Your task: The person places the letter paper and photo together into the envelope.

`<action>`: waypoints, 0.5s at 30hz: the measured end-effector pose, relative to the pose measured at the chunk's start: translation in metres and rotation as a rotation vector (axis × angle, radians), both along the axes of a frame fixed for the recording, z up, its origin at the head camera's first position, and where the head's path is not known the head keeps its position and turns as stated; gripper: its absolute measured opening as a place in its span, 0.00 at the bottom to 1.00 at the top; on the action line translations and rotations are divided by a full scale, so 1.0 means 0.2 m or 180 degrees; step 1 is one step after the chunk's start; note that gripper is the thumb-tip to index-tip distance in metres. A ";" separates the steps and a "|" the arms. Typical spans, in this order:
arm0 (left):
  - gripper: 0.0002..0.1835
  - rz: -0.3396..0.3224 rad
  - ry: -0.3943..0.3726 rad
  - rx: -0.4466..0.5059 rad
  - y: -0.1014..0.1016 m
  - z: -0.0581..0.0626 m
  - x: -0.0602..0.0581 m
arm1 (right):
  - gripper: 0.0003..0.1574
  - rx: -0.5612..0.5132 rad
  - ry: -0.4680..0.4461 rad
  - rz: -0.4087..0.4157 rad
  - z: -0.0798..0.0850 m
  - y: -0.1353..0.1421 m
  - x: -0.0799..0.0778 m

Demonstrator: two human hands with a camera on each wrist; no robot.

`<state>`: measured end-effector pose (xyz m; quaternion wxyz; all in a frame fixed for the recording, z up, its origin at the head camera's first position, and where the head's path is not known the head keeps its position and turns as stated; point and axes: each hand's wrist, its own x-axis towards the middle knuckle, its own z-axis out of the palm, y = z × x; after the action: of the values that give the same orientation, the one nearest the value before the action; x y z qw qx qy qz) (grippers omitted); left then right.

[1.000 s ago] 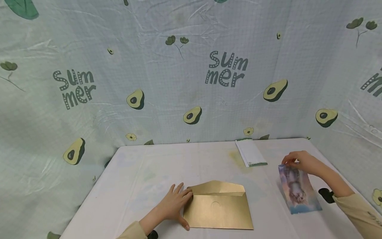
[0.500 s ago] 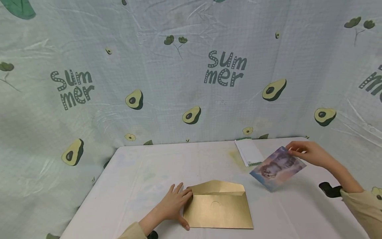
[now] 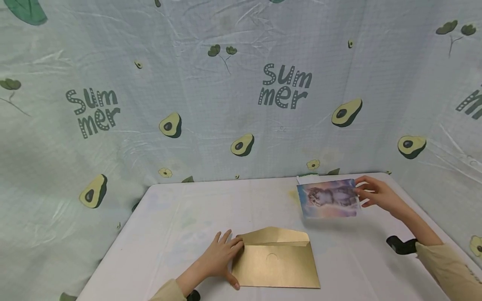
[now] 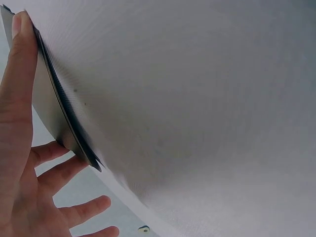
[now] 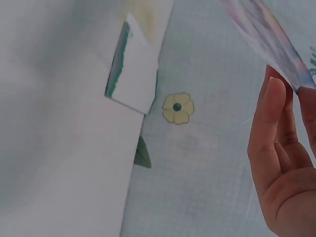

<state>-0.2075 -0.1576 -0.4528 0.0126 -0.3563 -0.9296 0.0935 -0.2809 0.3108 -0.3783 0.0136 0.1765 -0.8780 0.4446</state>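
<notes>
A gold envelope point(image 3: 280, 269) lies on the white-covered table with its flap raised toward the far side. My left hand point(image 3: 218, 258) rests on its left edge, fingers spread, thumb near the lower corner. In the left wrist view the thumb and two fingers touch the envelope point(image 4: 52, 103), while the other fingers stand apart from it. My right hand point(image 3: 382, 196) pinches the right edge of a kitten postcard point(image 3: 327, 198), held above the table beyond the envelope. The right wrist view shows the thumb and fingers at the postcard's edge point(image 5: 269, 37).
A white card-like sheet or stack with green edging point(image 5: 136, 69) lies at the table's far side, mostly hidden behind the postcard in the head view. A cloth with avocado prints point(image 3: 242, 145) hangs behind the table point(image 3: 169, 234). Black straps point(image 3: 403, 246) sit at the wrists.
My right hand has lifted the postcard off the right side, turned it sideways and carried it left and away, in front of the white stack. The left hand and envelope have stayed put.
</notes>
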 end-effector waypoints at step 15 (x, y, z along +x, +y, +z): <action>0.58 0.0031 0.0004 -0.0045 0.00 0.00 0.00 | 0.22 -0.0516 -0.0737 0.0200 -0.12 -0.23 -0.02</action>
<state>-0.2076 -0.1572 -0.4522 0.0102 -0.3518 -0.9306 0.1004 -0.2853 0.2643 -0.4030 -0.0875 0.1497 -0.8290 0.5318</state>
